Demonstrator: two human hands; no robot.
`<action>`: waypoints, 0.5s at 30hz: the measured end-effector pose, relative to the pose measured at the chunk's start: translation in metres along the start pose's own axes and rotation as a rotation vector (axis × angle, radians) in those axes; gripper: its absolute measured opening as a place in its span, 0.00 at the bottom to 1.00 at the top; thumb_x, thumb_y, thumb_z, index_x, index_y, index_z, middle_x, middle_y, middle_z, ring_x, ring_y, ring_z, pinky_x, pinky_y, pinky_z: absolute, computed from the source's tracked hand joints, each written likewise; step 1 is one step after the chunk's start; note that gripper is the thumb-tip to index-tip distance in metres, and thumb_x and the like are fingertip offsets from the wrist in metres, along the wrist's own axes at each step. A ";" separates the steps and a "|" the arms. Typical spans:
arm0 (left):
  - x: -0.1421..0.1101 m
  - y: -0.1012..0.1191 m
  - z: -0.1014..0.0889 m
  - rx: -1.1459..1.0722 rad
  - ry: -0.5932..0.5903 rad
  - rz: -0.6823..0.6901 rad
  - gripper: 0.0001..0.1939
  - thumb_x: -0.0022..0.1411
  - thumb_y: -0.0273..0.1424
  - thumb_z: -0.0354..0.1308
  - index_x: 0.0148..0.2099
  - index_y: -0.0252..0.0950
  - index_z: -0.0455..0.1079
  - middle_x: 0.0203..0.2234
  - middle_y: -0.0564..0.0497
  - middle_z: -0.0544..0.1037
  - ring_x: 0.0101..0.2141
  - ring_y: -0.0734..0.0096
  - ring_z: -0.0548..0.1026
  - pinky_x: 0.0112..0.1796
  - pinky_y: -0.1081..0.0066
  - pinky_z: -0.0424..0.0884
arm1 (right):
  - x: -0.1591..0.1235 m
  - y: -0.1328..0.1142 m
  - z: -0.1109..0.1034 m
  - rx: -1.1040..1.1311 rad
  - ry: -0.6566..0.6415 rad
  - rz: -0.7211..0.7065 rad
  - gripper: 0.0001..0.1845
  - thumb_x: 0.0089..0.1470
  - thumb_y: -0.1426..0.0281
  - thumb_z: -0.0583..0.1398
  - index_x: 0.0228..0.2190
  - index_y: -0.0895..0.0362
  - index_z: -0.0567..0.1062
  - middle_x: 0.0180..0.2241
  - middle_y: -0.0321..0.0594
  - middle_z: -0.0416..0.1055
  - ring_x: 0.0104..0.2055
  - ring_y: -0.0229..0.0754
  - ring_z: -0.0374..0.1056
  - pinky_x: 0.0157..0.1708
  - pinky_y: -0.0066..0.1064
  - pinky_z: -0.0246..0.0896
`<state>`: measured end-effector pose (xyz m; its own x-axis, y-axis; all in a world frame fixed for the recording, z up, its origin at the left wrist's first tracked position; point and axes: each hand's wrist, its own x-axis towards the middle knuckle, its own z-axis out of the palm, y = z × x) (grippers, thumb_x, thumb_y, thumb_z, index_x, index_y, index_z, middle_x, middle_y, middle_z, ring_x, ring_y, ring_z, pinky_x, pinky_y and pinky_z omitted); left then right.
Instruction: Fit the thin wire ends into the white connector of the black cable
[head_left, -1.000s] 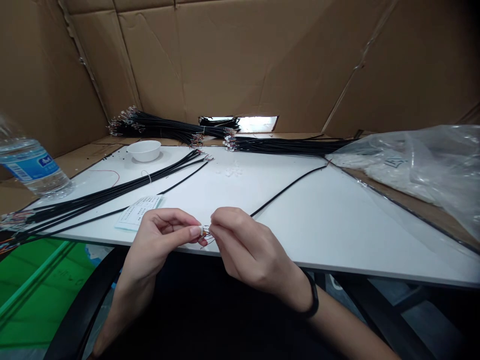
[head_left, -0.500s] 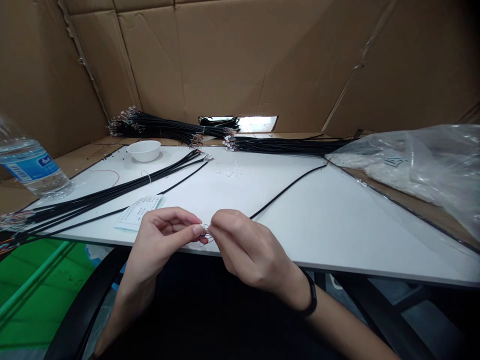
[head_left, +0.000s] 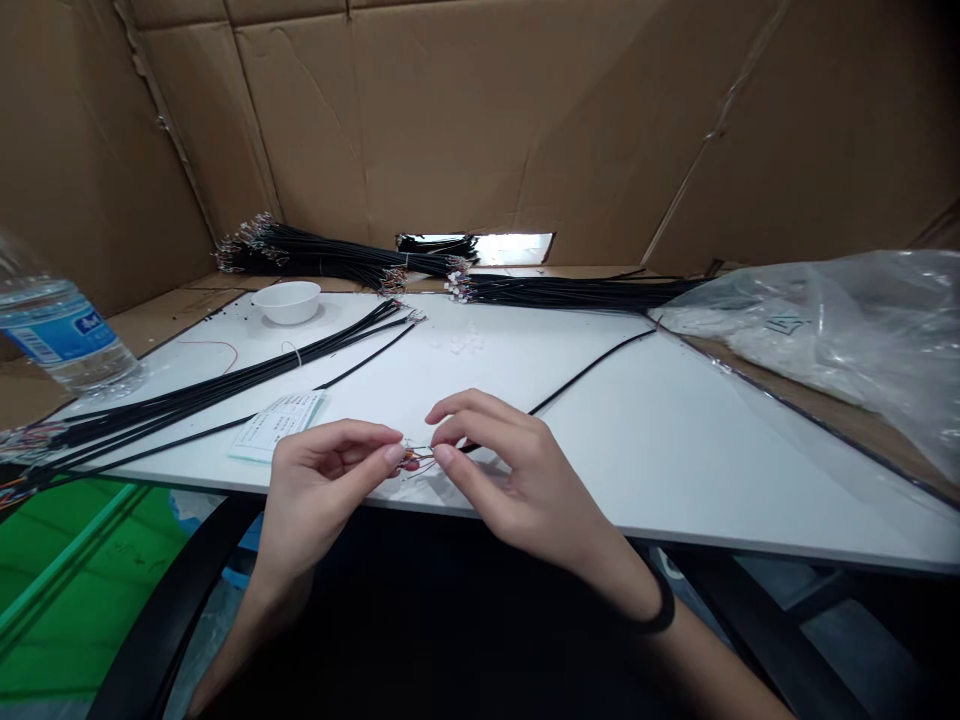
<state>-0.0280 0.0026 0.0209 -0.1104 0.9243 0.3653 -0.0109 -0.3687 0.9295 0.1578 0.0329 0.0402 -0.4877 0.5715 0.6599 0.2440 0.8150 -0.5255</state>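
Note:
Both hands meet at the near edge of the white table (head_left: 675, 440). My left hand (head_left: 322, 490) pinches something tiny at the end of a black cable's thin coloured wires (head_left: 417, 460); what it is cannot be made out. My right hand (head_left: 510, 480) pinches those wires between thumb and forefinger, its other fingers loosely spread. The black cable (head_left: 585, 372) runs from my right hand across the table toward the far right.
A bundle of black cables (head_left: 210, 390) lies on the left, more bundles (head_left: 337, 258) at the back. A white bowl (head_left: 288, 301), a paper label (head_left: 277, 424), a water bottle (head_left: 64, 335) and a clear plastic bag (head_left: 840, 325) are around. Cardboard walls enclose the table.
My right hand has lifted slightly and moved right, its fingers opening out from a tight curl; a short stretch of coloured wire now shows between the hands. My left hand stayed put.

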 end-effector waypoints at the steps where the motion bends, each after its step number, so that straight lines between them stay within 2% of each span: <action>1: 0.000 0.001 0.001 0.010 0.015 -0.001 0.03 0.54 0.25 0.68 0.34 0.37 0.80 0.25 0.53 0.83 0.27 0.72 0.81 0.31 0.78 0.78 | 0.000 0.000 0.000 0.004 -0.008 -0.002 0.08 0.60 0.77 0.56 0.29 0.60 0.72 0.37 0.42 0.69 0.35 0.36 0.66 0.35 0.29 0.63; 6: -0.005 0.010 0.012 0.057 0.137 -0.059 0.04 0.53 0.23 0.68 0.32 0.38 0.80 0.26 0.55 0.83 0.28 0.75 0.81 0.31 0.82 0.77 | -0.002 0.004 0.004 -0.074 0.049 -0.093 0.09 0.60 0.77 0.56 0.27 0.61 0.71 0.35 0.43 0.67 0.34 0.36 0.64 0.33 0.27 0.62; 11: -0.007 0.014 0.015 0.058 0.134 -0.103 0.06 0.54 0.23 0.67 0.32 0.39 0.80 0.25 0.57 0.83 0.27 0.77 0.80 0.31 0.84 0.77 | -0.005 0.005 0.010 -0.316 0.066 -0.255 0.08 0.61 0.79 0.54 0.32 0.64 0.73 0.37 0.47 0.69 0.31 0.37 0.64 0.29 0.29 0.61; 15: -0.005 0.008 0.011 0.085 0.120 -0.062 0.05 0.53 0.24 0.67 0.33 0.38 0.80 0.26 0.55 0.84 0.28 0.74 0.82 0.29 0.82 0.79 | -0.004 0.004 0.012 -0.493 0.079 -0.349 0.10 0.62 0.80 0.54 0.31 0.64 0.73 0.35 0.47 0.71 0.30 0.39 0.64 0.27 0.30 0.60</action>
<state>-0.0169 -0.0033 0.0268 -0.2303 0.9248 0.3029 0.0624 -0.2965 0.9530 0.1506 0.0322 0.0288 -0.5496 0.2526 0.7963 0.4496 0.8928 0.0271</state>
